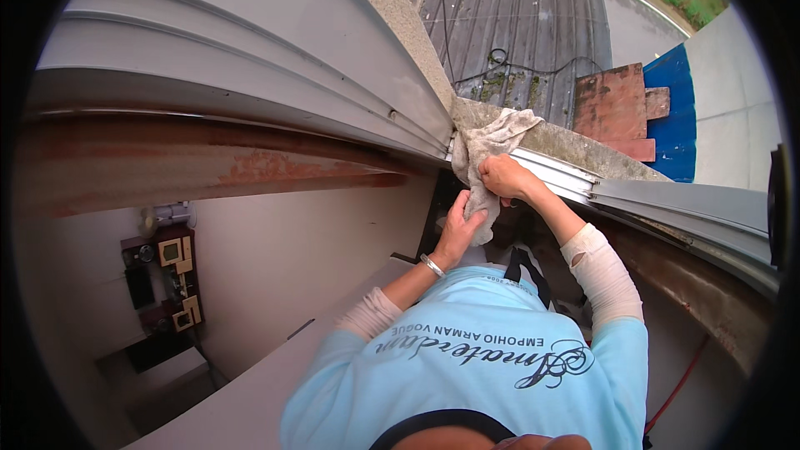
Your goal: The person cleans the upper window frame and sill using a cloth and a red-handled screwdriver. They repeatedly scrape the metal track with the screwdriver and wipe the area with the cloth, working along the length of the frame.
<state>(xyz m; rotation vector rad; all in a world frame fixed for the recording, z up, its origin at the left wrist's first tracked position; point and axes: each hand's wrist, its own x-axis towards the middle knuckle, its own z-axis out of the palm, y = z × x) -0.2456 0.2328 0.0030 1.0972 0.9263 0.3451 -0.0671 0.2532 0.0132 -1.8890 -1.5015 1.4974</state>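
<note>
A crumpled, greyish-white rag (486, 143) lies over the corner of a window sill and hangs down toward me. My right hand (504, 177) is closed on its middle, just above the white window track (554, 175). Lower down, my left hand (458, 232) grips the hanging end between thumb and fingers, a silver bracelet on its wrist. The rag's upper part spreads onto the weathered concrete ledge (575, 142) outside. Some of my right fingers are hidden behind the hand and cloth.
A grey window frame (333, 58) rises on the left; another frame section (692, 202) is at right. Outside lie a ribbed roof (517, 25), reddish boards (612, 108) and a blue panel (675, 142). Indoors, a shelf with devices (167, 271) stands far left, beyond a pale surface (275, 375).
</note>
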